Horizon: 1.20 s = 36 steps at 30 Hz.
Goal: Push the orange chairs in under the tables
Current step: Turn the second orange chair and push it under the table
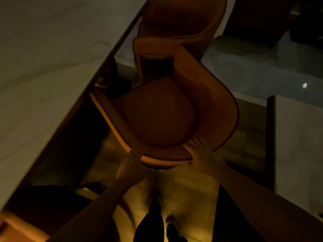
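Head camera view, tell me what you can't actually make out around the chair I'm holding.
- Near chair: its legs, hidden under the seat.
- Far chair: its top, cut off by the upper edge.
- Left hand: blurred and dim, finger positions unclear.
- Right hand: fingertips lost against the dark backrest.
- Under the table: too dark to read.

No readable text anywhere — no labels, brands, numbers or signs legible in the dim, blurred view.
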Each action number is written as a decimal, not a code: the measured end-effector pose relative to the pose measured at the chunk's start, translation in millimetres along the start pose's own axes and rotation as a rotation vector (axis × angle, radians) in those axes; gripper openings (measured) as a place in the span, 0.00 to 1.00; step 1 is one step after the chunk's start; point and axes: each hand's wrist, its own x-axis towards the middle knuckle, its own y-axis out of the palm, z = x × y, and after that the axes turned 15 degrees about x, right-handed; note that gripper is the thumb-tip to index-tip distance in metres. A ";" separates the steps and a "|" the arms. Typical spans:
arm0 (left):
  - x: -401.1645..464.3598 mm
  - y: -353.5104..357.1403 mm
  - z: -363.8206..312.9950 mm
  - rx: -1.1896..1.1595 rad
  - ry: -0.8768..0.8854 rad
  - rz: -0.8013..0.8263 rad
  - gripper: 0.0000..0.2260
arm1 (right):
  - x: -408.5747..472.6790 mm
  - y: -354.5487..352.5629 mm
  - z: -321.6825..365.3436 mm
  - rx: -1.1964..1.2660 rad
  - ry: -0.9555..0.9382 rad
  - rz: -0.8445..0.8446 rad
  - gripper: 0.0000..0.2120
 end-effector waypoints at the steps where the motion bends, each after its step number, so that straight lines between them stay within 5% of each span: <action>1: 15.9 2.9 12.2 0.070 0.062 -0.004 0.40 | 8.4 2.2 -2.1 -0.024 0.008 0.041 0.36; 7: 73.7 8.5 55.5 0.502 0.314 0.277 0.50 | 41.4 12.9 -1.4 -0.182 0.001 0.112 0.40; 14: 104.0 19.2 77.9 0.560 0.501 0.297 0.60 | 51.9 11.4 -13.7 -0.202 -0.060 0.199 0.45; 19: 127.7 18.1 58.7 0.570 0.417 0.379 0.57 | 48.9 10.5 -14.2 -0.162 -0.104 0.154 0.43; 27: 128.0 18.8 45.3 0.570 0.343 0.234 0.39 | 52.8 12.3 -19.1 -0.139 -0.122 0.140 0.42; 36: 85.6 39.9 21.7 0.395 0.215 0.201 0.31 | 13.5 12.9 -13.2 -0.114 -0.066 0.123 0.35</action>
